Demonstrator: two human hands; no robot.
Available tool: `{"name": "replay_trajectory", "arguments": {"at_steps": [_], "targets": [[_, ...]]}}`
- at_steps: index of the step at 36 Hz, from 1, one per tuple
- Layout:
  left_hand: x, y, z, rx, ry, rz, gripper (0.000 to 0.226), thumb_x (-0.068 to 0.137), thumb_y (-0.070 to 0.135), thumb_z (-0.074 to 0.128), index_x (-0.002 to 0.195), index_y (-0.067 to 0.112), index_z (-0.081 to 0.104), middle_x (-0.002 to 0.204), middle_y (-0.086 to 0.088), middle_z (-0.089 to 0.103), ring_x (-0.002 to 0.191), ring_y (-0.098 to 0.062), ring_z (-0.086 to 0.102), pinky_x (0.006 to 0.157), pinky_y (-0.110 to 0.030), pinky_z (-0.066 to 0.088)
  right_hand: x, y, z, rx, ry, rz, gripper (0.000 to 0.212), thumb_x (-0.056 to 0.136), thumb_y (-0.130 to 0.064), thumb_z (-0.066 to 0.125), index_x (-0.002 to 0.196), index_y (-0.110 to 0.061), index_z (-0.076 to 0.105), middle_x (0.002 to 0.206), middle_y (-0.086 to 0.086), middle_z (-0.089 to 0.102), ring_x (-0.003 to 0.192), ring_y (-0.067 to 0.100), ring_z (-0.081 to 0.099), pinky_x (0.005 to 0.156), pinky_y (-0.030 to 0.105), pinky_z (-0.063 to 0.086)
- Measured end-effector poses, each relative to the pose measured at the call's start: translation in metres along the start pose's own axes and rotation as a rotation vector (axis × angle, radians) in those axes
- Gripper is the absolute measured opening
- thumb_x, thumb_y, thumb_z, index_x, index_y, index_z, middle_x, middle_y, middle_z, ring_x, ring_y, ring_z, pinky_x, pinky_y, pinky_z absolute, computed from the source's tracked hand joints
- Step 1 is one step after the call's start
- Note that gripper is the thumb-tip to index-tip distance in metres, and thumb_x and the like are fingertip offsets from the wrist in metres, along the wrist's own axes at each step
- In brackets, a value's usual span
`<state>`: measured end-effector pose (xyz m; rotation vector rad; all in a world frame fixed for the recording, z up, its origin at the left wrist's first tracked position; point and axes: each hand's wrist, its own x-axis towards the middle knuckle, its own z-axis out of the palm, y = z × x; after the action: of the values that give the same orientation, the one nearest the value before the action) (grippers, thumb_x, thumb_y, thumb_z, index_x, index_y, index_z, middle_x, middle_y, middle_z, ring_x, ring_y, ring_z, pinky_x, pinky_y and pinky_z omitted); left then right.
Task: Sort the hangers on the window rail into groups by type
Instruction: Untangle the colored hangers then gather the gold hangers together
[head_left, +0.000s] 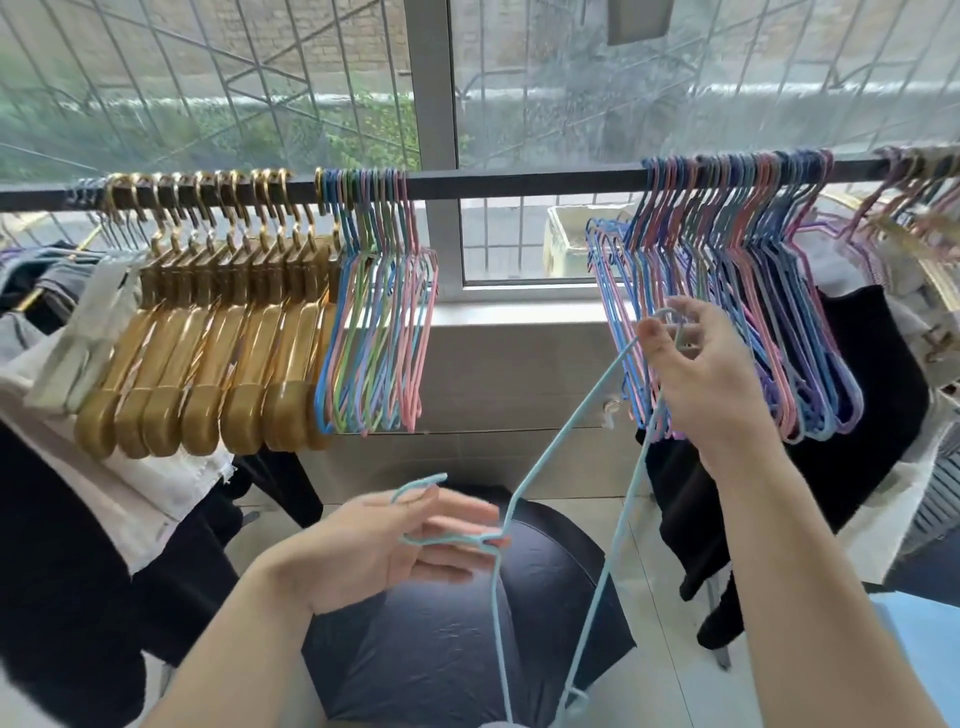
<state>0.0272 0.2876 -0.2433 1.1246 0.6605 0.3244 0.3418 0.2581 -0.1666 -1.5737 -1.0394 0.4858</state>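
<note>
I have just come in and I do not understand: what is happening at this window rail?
A person is sorting hangers on the window rail. Each hand holds a light blue wire hanger: the left hand has one hook round its fingers, and the right hand pinches another hook. On the rail hang gold hangers, a small pastel wire group beside them, and a bigger pastel wire bunch to the right.

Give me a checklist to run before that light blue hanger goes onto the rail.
1. Left hand holds the light blue wire hanger near its hook: ok.
2. Right hand touching the hanger's far end: ok; firm grip: cannot tell.
3. Free gap on the window rail beside the left pastel wire group: ok.
4. Gold hangers kept apart from wire ones: ok.
5. Hanger clear of the right wire bunch: cannot tell.
</note>
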Motion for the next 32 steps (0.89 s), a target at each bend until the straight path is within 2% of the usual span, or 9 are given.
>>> {"name": "replay_trajectory", "arguments": {"at_steps": [6, 12, 16, 19, 21, 24, 26, 30, 32], "targets": [[0.002, 0.038, 0.011, -0.003, 0.283, 0.099, 0.048, 0.106, 0.035, 0.042, 0.133, 0.002, 0.063, 0.131, -0.024, 0.067, 0.119, -0.049, 0.064, 0.110, -0.067, 0.042, -0.010, 0.009, 0.012, -0.106, 0.033, -0.052, 0.053, 0.100, -0.035, 0.062, 0.149, -0.029, 0.042, 0.134, -0.007, 0.050, 0.123, 0.010, 0.050, 0.105, 0.032, 0.043], [0.013, 0.054, 0.031, 0.001, 0.405, 0.128, 0.034, 0.104, 0.039, 0.057, 0.127, 0.018, 0.072, 0.133, -0.010, 0.069, 0.117, -0.038, 0.068, 0.107, -0.058, 0.050, -0.025, 0.000, 0.025, -0.145, -0.208, -0.073, 0.027, 0.102, -0.024, 0.060, 0.129, -0.023, 0.063, 0.119, -0.011, 0.066, 0.105, -0.001, 0.060, 0.099, 0.029, 0.051], [0.035, 0.059, 0.053, 0.122, 0.364, 0.107, 0.037, 0.104, 0.049, 0.051, 0.141, 0.044, 0.056, 0.148, 0.009, 0.046, 0.116, -0.018, 0.068, 0.114, -0.050, 0.045, -0.041, 0.007, 0.042, -0.148, -0.417, -0.026, 0.022, 0.100, -0.028, 0.063, 0.122, -0.030, 0.066, 0.104, -0.012, 0.071, 0.095, -0.001, 0.065, 0.083, 0.019, 0.050], [0.056, 0.063, 0.067, 0.137, 0.425, 0.055, 0.058, 0.101, 0.062, 0.048, 0.151, 0.032, 0.046, 0.147, 0.007, 0.050, 0.114, -0.019, 0.069, 0.111, -0.045, 0.049, -0.050, 0.019, 0.058, -0.236, -0.597, 0.058, 0.039, 0.097, -0.035, 0.064, 0.135, -0.033, 0.055, 0.107, -0.015, 0.069, 0.097, -0.001, 0.065, 0.086, 0.021, 0.050], [0.068, 0.068, 0.073, 0.113, 0.464, 0.011, 0.064, 0.100, 0.066, 0.047, 0.143, 0.019, 0.051, 0.131, -0.006, 0.064, 0.112, -0.026, 0.071, 0.106, -0.046, 0.053, -0.055, 0.026, 0.068, -0.201, -0.682, 0.115, 0.039, 0.093, -0.040, 0.064, 0.130, -0.041, 0.053, 0.098, -0.015, 0.070, 0.086, 0.005, 0.069, 0.084, 0.036, 0.058], [0.079, 0.083, 0.080, 0.121, 0.508, -0.014, 0.065, 0.094, 0.075, 0.045, 0.136, 0.025, 0.054, 0.121, -0.011, 0.067, 0.113, -0.032, 0.069, 0.107, -0.048, 0.051, -0.052, 0.031, 0.077, -0.169, -0.571, 0.084, 0.031, 0.098, -0.030, 0.057, 0.127, -0.038, 0.054, 0.086, -0.009, 0.066, 0.065, 0.016, 0.069, 0.064, 0.039, 0.059], [0.082, 0.096, 0.083, 0.166, 0.454, -0.008, 0.082, 0.079, 0.085, 0.049, 0.137, 0.027, 0.056, 0.130, -0.013, 0.066, 0.118, -0.032, 0.067, 0.110, -0.047, 0.049, -0.042, 0.028, 0.079, -0.254, -0.416, 0.013, 0.031, 0.101, -0.020, 0.050, 0.128, -0.034, 0.055, 0.084, -0.005, 0.063, 0.069, 0.024, 0.068, 0.064, 0.041, 0.058], [0.072, 0.128, 0.078, 0.435, 0.351, 0.131, 0.028, 0.095, 0.066, 0.052, 0.107, 0.041, 0.058, 0.132, 0.003, 0.056, 0.125, -0.020, 0.055, 0.116, -0.050, 0.040, -0.016, 0.017, 0.076, -0.415, -0.233, -0.077, 0.022, 0.101, -0.023, 0.050, 0.120, -0.022, 0.060, 0.088, 0.003, 0.066, 0.079, 0.029, 0.066, 0.075, 0.046, 0.056], [0.068, 0.147, 0.062, 0.547, 0.425, 0.242, 0.044, 0.089, 0.059, 0.061, 0.125, 0.033, 0.059, 0.130, 0.007, 0.059, 0.124, -0.016, 0.056, 0.115, -0.050, 0.042, 0.001, 0.008, 0.069, -0.453, -0.166, -0.089, 0.016, 0.102, -0.024, 0.049, 0.110, -0.019, 0.063, 0.086, 0.003, 0.067, 0.078, 0.026, 0.064, 0.073, 0.045, 0.055]]}}
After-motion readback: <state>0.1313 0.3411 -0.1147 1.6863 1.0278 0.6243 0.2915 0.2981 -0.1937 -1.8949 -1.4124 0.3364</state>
